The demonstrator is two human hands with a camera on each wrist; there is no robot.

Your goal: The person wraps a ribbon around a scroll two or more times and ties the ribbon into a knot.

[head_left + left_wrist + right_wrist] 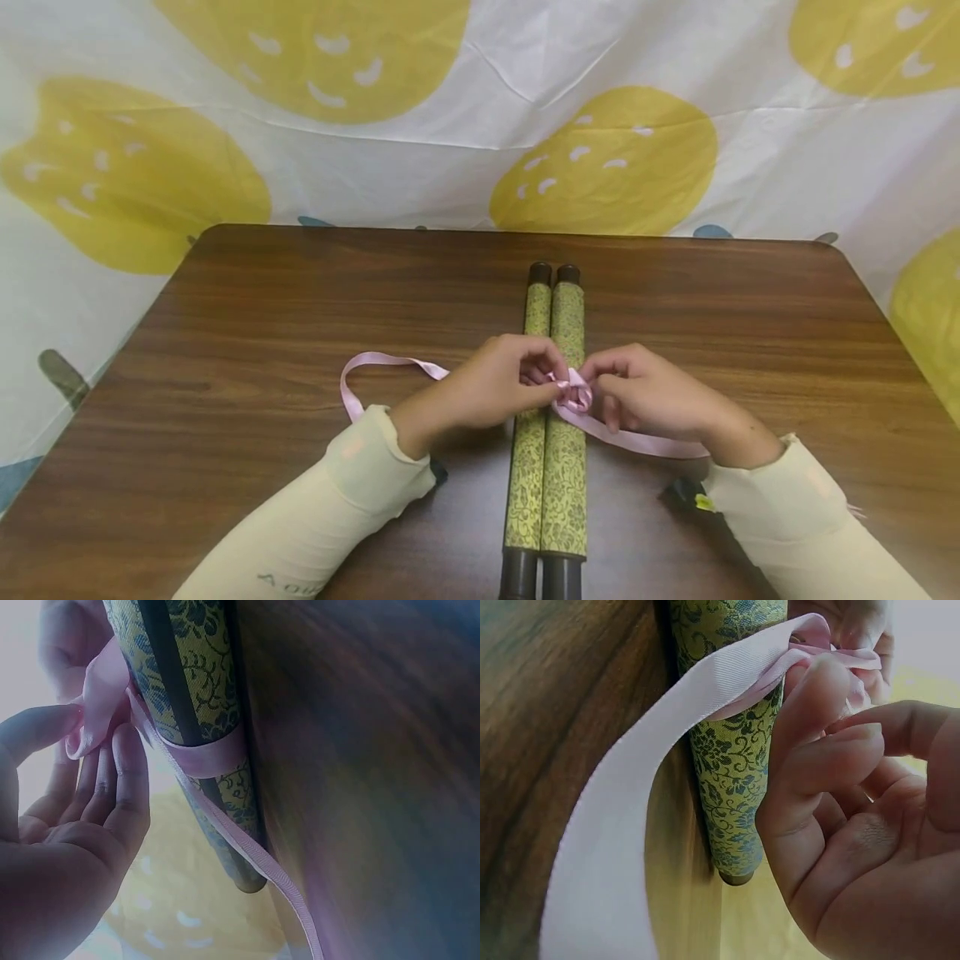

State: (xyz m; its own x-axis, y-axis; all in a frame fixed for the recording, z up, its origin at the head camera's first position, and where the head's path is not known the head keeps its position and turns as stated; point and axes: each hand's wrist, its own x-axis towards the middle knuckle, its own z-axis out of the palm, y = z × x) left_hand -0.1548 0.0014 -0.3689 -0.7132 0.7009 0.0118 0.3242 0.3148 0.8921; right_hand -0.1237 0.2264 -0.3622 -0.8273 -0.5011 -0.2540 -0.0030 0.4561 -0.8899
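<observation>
A scroll (pixel 564 483), rolled from both ends into two yellow-green patterned rolls with dark knobs, lies lengthwise on the table. Pink ribbon (pixel 573 393) is wrapped around it and gathered in loops on top. My left hand (pixel 498 379) pinches a ribbon loop (pixel 103 694) between thumb and fingertips. From the other side, my right hand (pixel 656 393) holds the ribbon at the loops with curled fingers, which partly hide it in the right wrist view. One loose ribbon tail (pixel 604 832) runs out to the right under the wrist; another curves over the table at left.
The brown wood-grain table (pixel 285 308) extends on both sides of the scroll. Behind it hangs a white cloth (pixel 420 175) printed with big yellow shapes. Dark wrist-strap parts (pixel 682 493) show beneath the light sleeves (pixel 780 500).
</observation>
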